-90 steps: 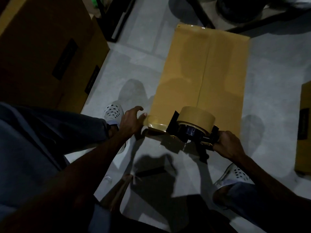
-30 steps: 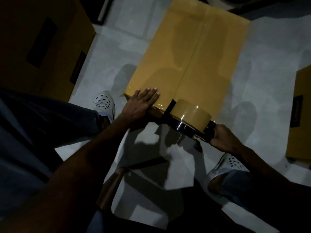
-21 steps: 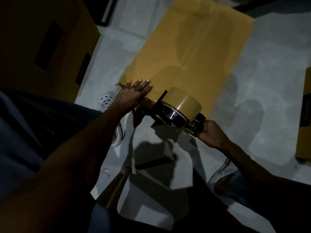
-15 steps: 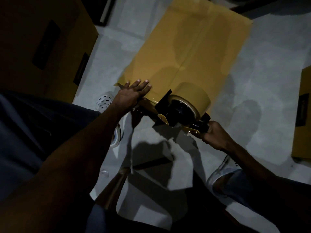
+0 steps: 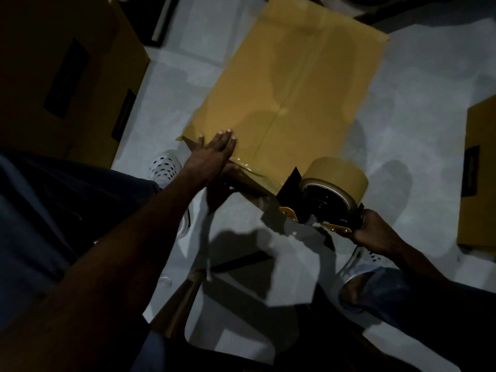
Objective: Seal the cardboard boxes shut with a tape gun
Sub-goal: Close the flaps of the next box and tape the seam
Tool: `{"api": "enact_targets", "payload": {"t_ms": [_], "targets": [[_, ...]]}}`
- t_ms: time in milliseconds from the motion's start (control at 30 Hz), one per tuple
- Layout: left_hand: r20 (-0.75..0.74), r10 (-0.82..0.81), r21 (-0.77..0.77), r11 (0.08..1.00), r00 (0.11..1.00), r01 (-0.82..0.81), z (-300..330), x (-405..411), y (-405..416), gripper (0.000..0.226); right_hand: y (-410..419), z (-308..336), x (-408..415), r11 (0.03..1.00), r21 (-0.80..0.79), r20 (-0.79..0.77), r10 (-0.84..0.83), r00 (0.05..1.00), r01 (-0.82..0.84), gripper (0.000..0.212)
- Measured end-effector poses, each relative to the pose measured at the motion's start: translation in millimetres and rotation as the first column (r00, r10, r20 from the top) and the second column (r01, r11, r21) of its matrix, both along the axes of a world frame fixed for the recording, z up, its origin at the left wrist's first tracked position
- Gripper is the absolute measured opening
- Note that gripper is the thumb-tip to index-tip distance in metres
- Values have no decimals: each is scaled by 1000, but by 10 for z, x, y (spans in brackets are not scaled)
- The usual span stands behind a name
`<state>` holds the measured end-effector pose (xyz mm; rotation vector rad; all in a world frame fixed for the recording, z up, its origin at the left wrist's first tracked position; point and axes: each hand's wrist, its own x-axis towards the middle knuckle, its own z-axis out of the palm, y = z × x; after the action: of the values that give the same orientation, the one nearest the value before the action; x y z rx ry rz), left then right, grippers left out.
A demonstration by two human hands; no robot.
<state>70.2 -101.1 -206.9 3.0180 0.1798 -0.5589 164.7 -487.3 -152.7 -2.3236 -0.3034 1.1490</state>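
On a pale floor in dim light, seen from the head camera looking down, a long cardboard box is laid flat, its two top flaps meeting along a centre seam. The left hand is pressed flat on the near left corner of the box, fingers straight and close together, over a glossy, wrinkled strip of tape laid along the near edge. The right hand is curled around the handle of a tape gun, whose tan roll is held at the near right corner of the box. Compared with half a second earlier, the gun has been carried further right along the near edge, and the left hand has been slid a little onto the strip. It is judged that the near edge is nearly taped and that the tape is about to be cut; whether the centre seam is already taped cannot be told. A larger box is seen at the left, another box at the right edge, and white perforated shoes below
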Motion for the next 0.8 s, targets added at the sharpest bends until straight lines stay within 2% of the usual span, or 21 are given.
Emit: {"api": "enact_targets", "payload": {"t_ms": [167,267,400,600,800], "targets": [[43,-170,-44,984,985,172,-115,141,-474,77,-21,-34,-16,1000,-11,15,-10,1000,10,38],[29,-159,-48,986,987,161,-180,167,-529,78,13,-1,-39,999,-34,-22,-22,1000,21,27],[69,-204,-43,977,977,207,-189,155,-439,74,82,77,-17,1000,-10,-59,-26,998,25,24],[100,-171,26,985,980,169,-211,157,-90,63,415,17,-71,995,95,-19,38,999,-36,29],[81,-151,-22,988,985,153,-169,183,36,64,492,-33,-142,991,116,40,63,997,-67,40]]}}
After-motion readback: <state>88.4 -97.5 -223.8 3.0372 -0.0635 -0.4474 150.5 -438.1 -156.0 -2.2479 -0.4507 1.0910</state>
